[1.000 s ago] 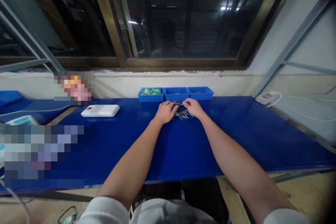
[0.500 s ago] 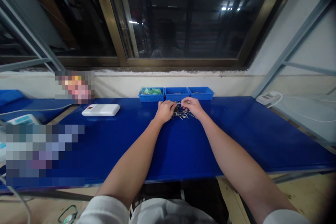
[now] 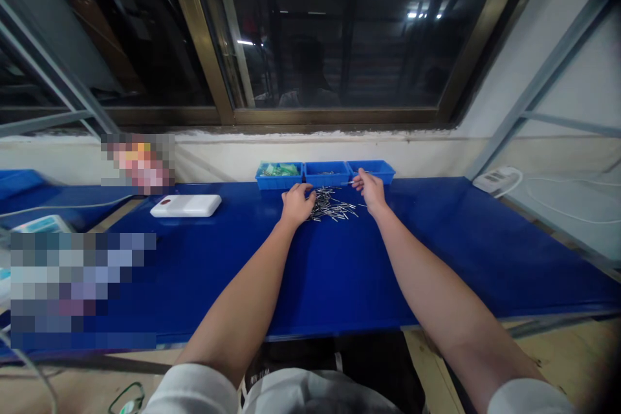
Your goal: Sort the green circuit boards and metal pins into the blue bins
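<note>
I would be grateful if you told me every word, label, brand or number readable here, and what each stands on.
White box: a small red mark, too small to read.
Dark garment: pale lettering, too blurred to read.
Upper pixelated patch: unreadable.
Lower pixelated patch: unreadable.
Nothing else shows text.

right hand (image 3: 369, 193) | off the pin pile (image 3: 332, 204) | at blue bin (image 3: 381, 173)
</note>
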`<state>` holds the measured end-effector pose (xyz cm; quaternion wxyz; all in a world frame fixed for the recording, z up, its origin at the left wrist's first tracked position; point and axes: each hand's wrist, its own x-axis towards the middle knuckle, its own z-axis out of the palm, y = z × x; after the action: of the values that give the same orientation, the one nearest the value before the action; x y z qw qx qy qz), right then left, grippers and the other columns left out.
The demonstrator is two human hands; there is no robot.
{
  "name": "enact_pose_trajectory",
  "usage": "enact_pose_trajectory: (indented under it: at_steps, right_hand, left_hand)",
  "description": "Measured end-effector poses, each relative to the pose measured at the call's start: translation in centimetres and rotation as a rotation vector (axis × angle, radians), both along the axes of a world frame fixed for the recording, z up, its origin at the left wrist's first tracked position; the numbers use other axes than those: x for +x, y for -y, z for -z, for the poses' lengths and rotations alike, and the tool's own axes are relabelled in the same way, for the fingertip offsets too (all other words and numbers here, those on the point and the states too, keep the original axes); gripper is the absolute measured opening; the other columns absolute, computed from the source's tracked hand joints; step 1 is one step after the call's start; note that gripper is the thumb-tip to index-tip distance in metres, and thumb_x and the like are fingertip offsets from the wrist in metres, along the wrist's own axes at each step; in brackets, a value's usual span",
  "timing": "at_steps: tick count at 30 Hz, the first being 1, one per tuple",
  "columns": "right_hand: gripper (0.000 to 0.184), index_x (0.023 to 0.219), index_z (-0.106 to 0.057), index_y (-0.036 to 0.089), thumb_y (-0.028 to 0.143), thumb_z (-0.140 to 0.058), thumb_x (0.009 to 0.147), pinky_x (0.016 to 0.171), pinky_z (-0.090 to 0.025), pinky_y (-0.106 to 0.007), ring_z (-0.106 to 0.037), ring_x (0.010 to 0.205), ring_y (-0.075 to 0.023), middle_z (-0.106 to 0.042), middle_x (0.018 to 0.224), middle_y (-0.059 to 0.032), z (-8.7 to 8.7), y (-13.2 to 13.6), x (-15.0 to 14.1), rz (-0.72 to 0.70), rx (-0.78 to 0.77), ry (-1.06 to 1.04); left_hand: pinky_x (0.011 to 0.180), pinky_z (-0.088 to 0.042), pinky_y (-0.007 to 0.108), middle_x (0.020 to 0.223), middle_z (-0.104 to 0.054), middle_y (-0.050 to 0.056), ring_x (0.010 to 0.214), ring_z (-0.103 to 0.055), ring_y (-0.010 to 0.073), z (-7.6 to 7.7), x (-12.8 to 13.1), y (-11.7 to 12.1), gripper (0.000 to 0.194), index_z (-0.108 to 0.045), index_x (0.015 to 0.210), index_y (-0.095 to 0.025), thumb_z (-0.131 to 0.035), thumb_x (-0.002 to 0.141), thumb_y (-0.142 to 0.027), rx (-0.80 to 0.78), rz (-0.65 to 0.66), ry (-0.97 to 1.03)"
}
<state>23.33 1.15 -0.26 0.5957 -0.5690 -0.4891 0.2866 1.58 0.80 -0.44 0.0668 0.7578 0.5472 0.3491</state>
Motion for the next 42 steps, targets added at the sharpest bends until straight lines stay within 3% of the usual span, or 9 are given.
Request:
enact_pose_trajectory:
  at_steps: [3, 6, 11, 14, 20, 29, 33, 38, 42]
  right_hand:
    - [0.054, 0.108, -0.058, 0.017, 0.059, -0.040, 0.078, 0.051, -0.042, -0.021, -0.061, 0.078, -0.0161, -0.066, 0.105, -0.0105, -0.2, -0.4, 0.8, 0.015, 0.052, -0.194]
    - [0.061, 0.126, -0.047, 0.019, 0.057, -0.035, 0.081, 0.050, -0.043, -0.022, -0.061, 0.078, -0.0169, -0.065, 0.110, -0.0111, 0.0, -0.3, 1.2, 0.015, -0.009, -0.205]
    - [0.030, 0.084, -0.069, 0.018, 0.039, -0.053, 0.070, 0.065, -0.046, -0.027, -0.061, 0.078, -0.0199, -0.069, 0.079, -0.0067, 0.4, 0.1, 1.8, 0.187, -0.114, 0.264]
    - [0.012, 0.065, -0.069, 0.020, 0.028, -0.061, 0.060, 0.064, -0.045, -0.029, -0.062, 0.071, -0.0213, -0.067, 0.066, -0.0068, 0.3, 0.4, 2.0, 0.154, -0.234, 0.570]
    - [0.019, 0.064, -0.067, 0.014, 0.026, -0.072, 0.051, 0.057, -0.046, -0.034, -0.064, 0.069, -0.0283, -0.065, 0.070, -0.0171, -0.2, 0.6, 1.8, 0.160, -0.491, 0.848]
    - [0.030, 0.088, -0.069, 0.014, 0.011, -0.067, 0.058, 0.073, -0.047, -0.034, -0.063, 0.090, -0.0288, -0.067, 0.087, -0.0183, 0.3, 0.7, 0.6, 0.027, -0.406, 0.848]
    - [0.037, 0.102, -0.066, 0.016, 0.008, -0.055, 0.068, 0.079, -0.045, -0.028, -0.062, 0.090, -0.0202, -0.068, 0.089, -0.0098, 0.2, 0.9, -0.5, -0.084, -0.202, 0.753]
    - [0.016, 0.084, -0.065, 0.015, 0.021, -0.061, 0.070, 0.061, -0.047, -0.025, -0.058, 0.061, -0.0122, -0.066, 0.072, -0.0037, -0.1, 1.3, -2.0, -0.278, -0.065, 0.299]
    - [0.022, 0.075, -0.063, 0.014, 0.032, -0.070, 0.063, 0.047, -0.040, -0.022, -0.052, 0.049, -0.0097, -0.061, 0.059, -0.0012, -0.5, 2.1, -2.9, -0.386, -0.114, 0.068]
  left_hand:
    - [0.089, -0.039, 0.034, 0.107, -0.063, 0.005, 0.101, -0.057, 0.0201, 0.1, 0.1, 0.0, 0.026, -0.061, 0.106, -0.022, -0.047, 0.085, -0.029, -0.006, 0.003, -0.018]
    - [0.091, -0.039, 0.035, 0.108, -0.062, 0.005, 0.102, -0.056, 0.0201, 0.2, 0.1, -0.1, 0.027, -0.059, 0.107, -0.021, -0.047, 0.085, -0.028, -0.016, 0.014, -0.019]
    - [0.092, -0.040, 0.035, 0.112, -0.060, 0.007, 0.104, -0.055, 0.0215, 0.5, -0.1, -0.3, 0.031, -0.058, 0.112, -0.021, -0.048, 0.084, -0.032, -0.034, 0.036, -0.056]
    - [0.092, -0.040, 0.037, 0.116, -0.058, 0.008, 0.106, -0.054, 0.0241, 0.6, -0.2, -0.3, 0.035, -0.057, 0.114, -0.020, -0.048, 0.084, -0.037, -0.060, 0.050, -0.120]
    - [0.093, -0.039, 0.040, 0.119, -0.057, 0.009, 0.109, -0.052, 0.0259, 0.6, 0.0, -0.3, 0.036, -0.056, 0.114, -0.020, -0.045, 0.085, -0.038, -0.080, 0.058, -0.156]
    - [0.092, -0.038, 0.041, 0.117, -0.057, 0.008, 0.109, -0.052, 0.0266, 0.6, 0.0, -0.3, 0.034, -0.057, 0.112, -0.021, -0.045, 0.086, -0.038, -0.077, 0.059, -0.154]
    - [0.094, -0.036, 0.040, 0.118, -0.057, 0.007, 0.111, -0.051, 0.0243, 0.2, 0.3, 0.3, 0.032, -0.056, 0.113, -0.022, -0.047, 0.085, -0.035, -0.049, 0.111, -0.129]
    - [0.095, -0.033, 0.039, 0.116, -0.060, 0.005, 0.113, -0.050, 0.0220, -0.2, 0.6, 1.0, 0.029, -0.056, 0.111, -0.022, -0.049, 0.085, -0.032, 0.057, 0.237, -0.109]
    - [0.092, -0.034, 0.036, 0.109, -0.063, 0.004, 0.107, -0.054, 0.0203, -0.5, 0.7, 1.4, 0.026, -0.060, 0.106, -0.022, -0.049, 0.086, -0.036, 0.094, 0.323, -0.093]
